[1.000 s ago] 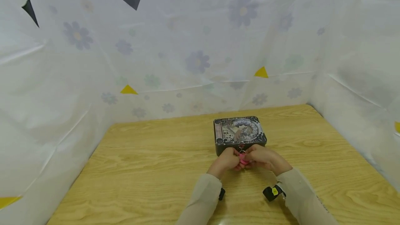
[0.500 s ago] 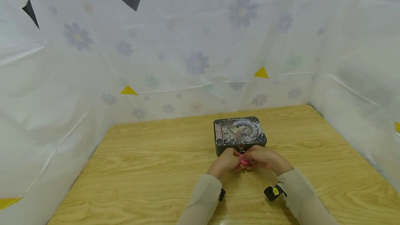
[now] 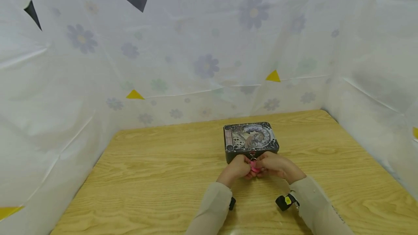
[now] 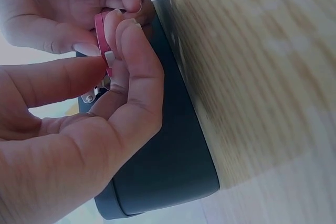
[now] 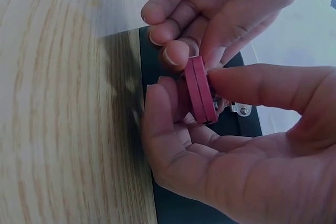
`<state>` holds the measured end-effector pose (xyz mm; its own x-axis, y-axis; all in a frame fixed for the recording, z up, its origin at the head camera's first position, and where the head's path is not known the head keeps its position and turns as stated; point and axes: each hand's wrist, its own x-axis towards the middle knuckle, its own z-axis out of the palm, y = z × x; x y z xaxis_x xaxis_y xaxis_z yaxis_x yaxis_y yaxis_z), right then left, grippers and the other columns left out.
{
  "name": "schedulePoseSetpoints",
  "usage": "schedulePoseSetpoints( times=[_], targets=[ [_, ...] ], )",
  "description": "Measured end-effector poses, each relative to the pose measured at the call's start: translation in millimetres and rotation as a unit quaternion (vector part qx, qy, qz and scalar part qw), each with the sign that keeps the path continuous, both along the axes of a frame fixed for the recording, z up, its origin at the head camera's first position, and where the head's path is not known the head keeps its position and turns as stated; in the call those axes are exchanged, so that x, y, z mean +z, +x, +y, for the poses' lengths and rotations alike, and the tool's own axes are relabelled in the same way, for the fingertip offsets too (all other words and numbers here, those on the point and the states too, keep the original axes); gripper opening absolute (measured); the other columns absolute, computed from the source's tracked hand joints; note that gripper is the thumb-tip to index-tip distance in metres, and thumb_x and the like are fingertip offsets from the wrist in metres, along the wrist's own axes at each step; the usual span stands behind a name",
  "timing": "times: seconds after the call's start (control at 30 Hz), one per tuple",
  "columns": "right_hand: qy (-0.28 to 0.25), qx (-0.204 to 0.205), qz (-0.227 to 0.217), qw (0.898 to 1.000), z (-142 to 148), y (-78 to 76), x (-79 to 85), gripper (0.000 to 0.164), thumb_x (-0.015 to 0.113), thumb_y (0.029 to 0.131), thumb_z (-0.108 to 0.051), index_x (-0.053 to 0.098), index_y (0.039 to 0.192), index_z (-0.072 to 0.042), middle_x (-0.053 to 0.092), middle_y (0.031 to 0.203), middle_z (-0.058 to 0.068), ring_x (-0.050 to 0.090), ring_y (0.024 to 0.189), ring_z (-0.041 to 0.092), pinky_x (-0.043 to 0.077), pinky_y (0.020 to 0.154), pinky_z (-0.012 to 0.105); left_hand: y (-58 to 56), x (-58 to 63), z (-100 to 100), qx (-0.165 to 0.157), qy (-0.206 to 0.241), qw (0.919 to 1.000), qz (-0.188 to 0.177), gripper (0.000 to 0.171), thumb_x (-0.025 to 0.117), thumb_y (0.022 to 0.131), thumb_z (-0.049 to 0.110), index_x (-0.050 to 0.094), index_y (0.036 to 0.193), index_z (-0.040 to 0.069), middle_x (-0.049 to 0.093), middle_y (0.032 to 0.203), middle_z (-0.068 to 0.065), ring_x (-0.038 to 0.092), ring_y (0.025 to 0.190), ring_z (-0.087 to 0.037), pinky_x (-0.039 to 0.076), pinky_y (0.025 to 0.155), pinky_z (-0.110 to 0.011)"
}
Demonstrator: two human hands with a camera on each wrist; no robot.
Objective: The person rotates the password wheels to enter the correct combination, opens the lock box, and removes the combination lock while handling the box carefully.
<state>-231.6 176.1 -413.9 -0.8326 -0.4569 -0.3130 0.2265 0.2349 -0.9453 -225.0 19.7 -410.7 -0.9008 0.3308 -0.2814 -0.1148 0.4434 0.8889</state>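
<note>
A small pink padlock with a metal shackle hangs at the front of a dark tin box with a picture on its lid. From the left, my left hand pinches the padlock between thumb and fingers. On the other side my right hand grips it too, thumb against its face. The right wrist view shows the padlock edge-on, with a seam along its rim. Beside it is the box's metal clasp. Fingers cover much of the padlock in the left wrist view. The box lid is down.
The box stands toward the back of a wooden table, right of its middle. White flowered sheeting walls the table at the back and both sides. Each wrist wears a black strap, the right strap with a yellow mark.
Half a second ago the padlock's face was tipped more toward the head view; now it is turned again. The fingers have shifted slightly on it. The box and forearms stay nearly still.
</note>
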Motion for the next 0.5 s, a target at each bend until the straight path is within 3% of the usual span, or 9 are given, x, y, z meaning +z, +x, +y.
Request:
schedulePoseSetpoints(
  times=[0.5],
  targets=[
    [0.004, -0.014, -0.014, 1.0, 0.0, -0.5, -1.6, 0.022, 0.05, 0.092, -0.006, 0.065, 0.09, 0.01, 0.065, 0.078, 0.007, 0.061, 0.071, 0.014, 0.054, 0.069, 0.029, -0.8, -4.9, 0.8, 0.002, 0.006, 0.9998, 0.017, 0.014, 0.051, 0.092, -0.006, 0.061, 0.082, -0.006, 0.068, 0.07, -0.019, 0.062, 0.057, -0.016, 0.056, 0.059, -0.03]
  ],
)
